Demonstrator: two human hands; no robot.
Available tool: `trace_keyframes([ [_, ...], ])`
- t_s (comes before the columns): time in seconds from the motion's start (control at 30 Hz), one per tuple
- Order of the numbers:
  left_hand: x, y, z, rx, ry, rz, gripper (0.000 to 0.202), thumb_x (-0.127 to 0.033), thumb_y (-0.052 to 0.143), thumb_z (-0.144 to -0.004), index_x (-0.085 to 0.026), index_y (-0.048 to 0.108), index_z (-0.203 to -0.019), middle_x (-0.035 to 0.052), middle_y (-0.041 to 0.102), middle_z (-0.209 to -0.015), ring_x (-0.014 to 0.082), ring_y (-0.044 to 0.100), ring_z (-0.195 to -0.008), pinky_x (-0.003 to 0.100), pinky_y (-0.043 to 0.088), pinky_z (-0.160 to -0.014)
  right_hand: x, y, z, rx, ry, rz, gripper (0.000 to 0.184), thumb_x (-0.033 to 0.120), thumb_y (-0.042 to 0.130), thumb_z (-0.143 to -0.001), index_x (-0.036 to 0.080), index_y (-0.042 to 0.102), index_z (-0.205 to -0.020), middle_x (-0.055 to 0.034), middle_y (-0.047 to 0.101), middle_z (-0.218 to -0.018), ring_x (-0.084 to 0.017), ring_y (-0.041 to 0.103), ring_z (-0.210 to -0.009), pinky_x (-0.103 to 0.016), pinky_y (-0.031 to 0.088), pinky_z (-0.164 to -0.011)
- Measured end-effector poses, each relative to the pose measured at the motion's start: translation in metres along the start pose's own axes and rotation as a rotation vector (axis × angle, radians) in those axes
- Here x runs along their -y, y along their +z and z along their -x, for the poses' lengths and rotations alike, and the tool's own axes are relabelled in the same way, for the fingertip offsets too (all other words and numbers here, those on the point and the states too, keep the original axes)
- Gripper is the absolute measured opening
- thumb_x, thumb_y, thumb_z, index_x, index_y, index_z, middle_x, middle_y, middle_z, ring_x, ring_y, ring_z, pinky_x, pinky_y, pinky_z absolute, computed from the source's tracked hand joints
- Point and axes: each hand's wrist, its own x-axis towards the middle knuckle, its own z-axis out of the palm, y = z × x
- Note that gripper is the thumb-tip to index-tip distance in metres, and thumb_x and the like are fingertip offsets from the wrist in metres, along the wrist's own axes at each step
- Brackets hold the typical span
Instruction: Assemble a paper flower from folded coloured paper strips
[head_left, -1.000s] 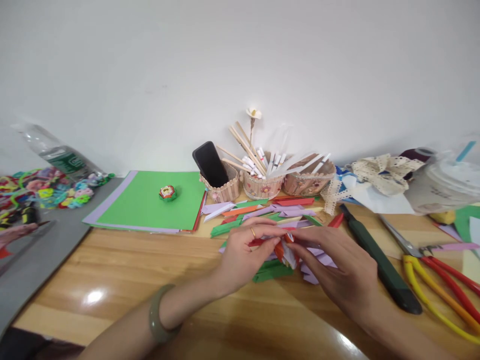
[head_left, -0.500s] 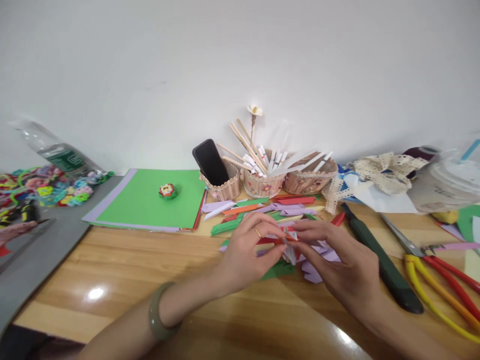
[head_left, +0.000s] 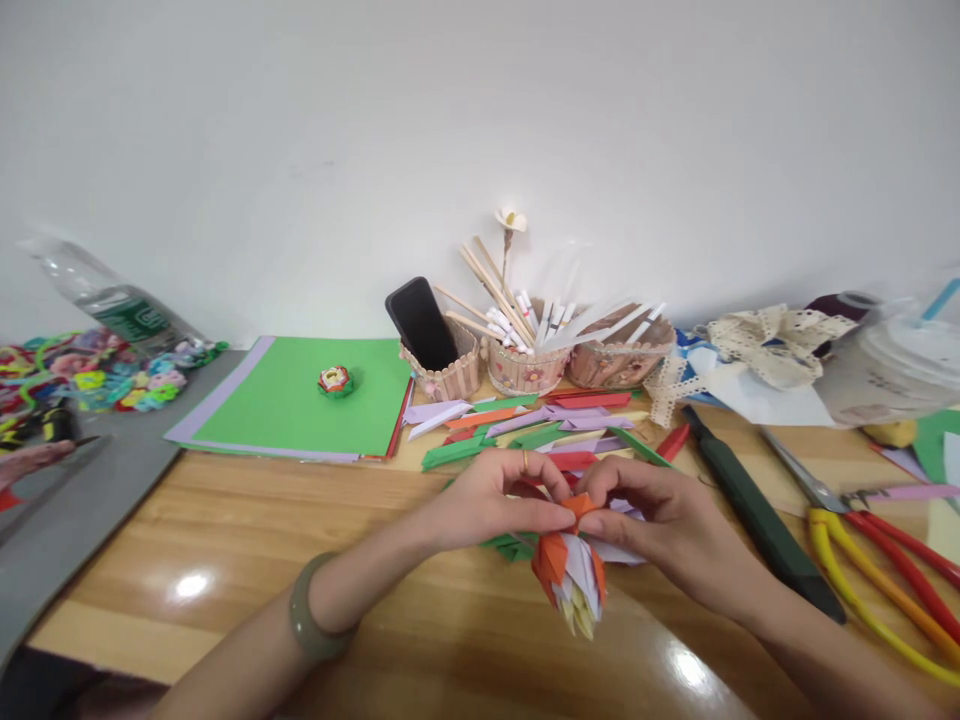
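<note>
Between my two hands is a folded paper flower (head_left: 576, 570) with orange, pale lilac and cream petals, its cream tips pointing down toward me. My left hand (head_left: 510, 497), with a ring on one finger, pinches the orange paper at its upper end. From the other side my right hand (head_left: 652, 510) pinches the same orange part, thumb and fingers close to the left ones. Behind and under the hands lie folded paper strips (head_left: 525, 425) in green, orange, red, purple and cream. A small finished-looking paper flower (head_left: 334, 381) rests on green paper sheets (head_left: 285, 420).
Three decorated baskets (head_left: 529, 370) stand by the wall, holding a phone (head_left: 421, 322), sticks and pens. To the right lie a dark green cutter-like tool (head_left: 765, 520), scissors (head_left: 847, 510), lace ribbon (head_left: 780, 345) and a lidded cup (head_left: 900, 360). Another person's hand (head_left: 34, 462) shows at far left.
The flower has been tipped over, so its orange petals and cream tips now face me and downward. Both hands have turned with it and still grip it.
</note>
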Motion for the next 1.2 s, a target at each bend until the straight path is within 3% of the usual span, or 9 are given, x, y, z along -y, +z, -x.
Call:
trace_keyframes([
  [0.2, -0.004, 0.005, 0.000, -0.127, 0.051, -0.028, 0.018, -0.021, 0.074, -0.058, -0.013, 0.059, -0.063, -0.0038, 0.056, -0.060, 0.0049, 0.048, -0.053, 0.018, 0.036, -0.052, 0.000, -0.001, -0.002, 0.008, 0.044, -0.057, 0.021, 0.037, 0.066, -0.072, 0.017, 0.059, -0.068, 0.0003, 0.060, -0.066, -0.012, 0.054, -0.061, -0.022, 0.042, -0.055],
  [0.4, 0.000, 0.001, -0.003, -0.122, 0.110, -0.062, 0.013, -0.016, 0.071, -0.060, -0.013, 0.059, -0.064, -0.0029, 0.056, -0.061, 0.0057, 0.048, -0.054, 0.019, 0.038, -0.053, 0.001, -0.002, 0.001, -0.021, 0.026, -0.047, 0.016, 0.033, 0.065, -0.072, 0.018, 0.060, -0.070, -0.0008, 0.062, -0.068, -0.013, 0.056, -0.064, -0.024, 0.045, -0.059],
  [0.57, 0.004, 0.003, -0.002, -0.113, 0.122, -0.093, 0.016, -0.020, 0.070, -0.062, -0.013, 0.057, -0.070, -0.0028, 0.055, -0.064, 0.0059, 0.048, -0.056, 0.019, 0.038, -0.054, 0.000, -0.002, 0.000, -0.033, -0.025, 0.076, 0.015, 0.030, 0.058, -0.078, 0.017, 0.059, -0.071, -0.0006, 0.061, -0.065, -0.012, 0.054, -0.058, -0.022, 0.043, -0.052],
  [0.7, 0.006, 0.004, -0.002, -0.118, 0.148, -0.128, 0.016, -0.019, 0.068, -0.064, -0.014, 0.056, -0.072, -0.0025, 0.055, -0.064, 0.0064, 0.050, -0.058, 0.019, 0.039, -0.056, 0.003, 0.000, 0.000, -0.065, -0.131, 0.209, 0.010, 0.025, 0.055, -0.079, 0.018, 0.059, -0.074, -0.0006, 0.062, -0.065, -0.012, 0.056, -0.058, -0.021, 0.044, -0.053],
  [0.9, 0.008, 0.007, -0.002, -0.251, 0.188, -0.230, 0.005, -0.012, 0.059, -0.066, -0.014, 0.055, -0.066, -0.0031, 0.054, -0.060, 0.0064, 0.048, -0.054, 0.019, 0.038, -0.051, 0.004, 0.006, 0.005, -0.222, -0.422, 0.498, 0.010, 0.015, 0.052, -0.079, 0.018, 0.058, -0.072, 0.0000, 0.061, -0.062, -0.011, 0.054, -0.054, -0.022, 0.042, -0.050],
  [1.0, 0.008, 0.009, -0.002, -0.295, 0.199, -0.242, 0.007, -0.016, 0.061, -0.066, -0.014, 0.055, -0.068, -0.0028, 0.055, -0.062, 0.0069, 0.048, -0.054, 0.019, 0.039, -0.051, 0.002, 0.004, 0.004, -0.210, -0.310, 0.427, 0.007, 0.018, 0.053, -0.079, 0.019, 0.060, -0.077, -0.0003, 0.065, -0.067, -0.012, 0.058, -0.058, -0.022, 0.045, -0.054],
  [1.1, 0.007, 0.007, -0.004, -0.284, 0.229, -0.197, 0.010, -0.018, 0.064, -0.065, -0.014, 0.056, -0.070, -0.0015, 0.057, -0.066, 0.0079, 0.051, -0.058, 0.021, 0.041, -0.055, 0.002, 0.001, 0.001, -0.092, -0.122, 0.334, 0.011, 0.025, 0.054, -0.079, 0.019, 0.061, -0.074, -0.0003, 0.066, -0.067, -0.013, 0.059, -0.059, -0.021, 0.046, -0.053],
  [1.2, 0.005, 0.003, -0.006, -0.238, 0.184, -0.145, 0.016, -0.018, 0.069, -0.060, -0.013, 0.057, -0.070, -0.0004, 0.059, -0.068, 0.0091, 0.054, -0.061, 0.022, 0.043, -0.059, 0.002, 0.000, 0.000, -0.079, -0.099, 0.361, 0.017, 0.026, 0.052, -0.080, 0.018, 0.061, -0.067, -0.0003, 0.065, -0.063, -0.013, 0.058, -0.056, -0.021, 0.044, -0.051],
])
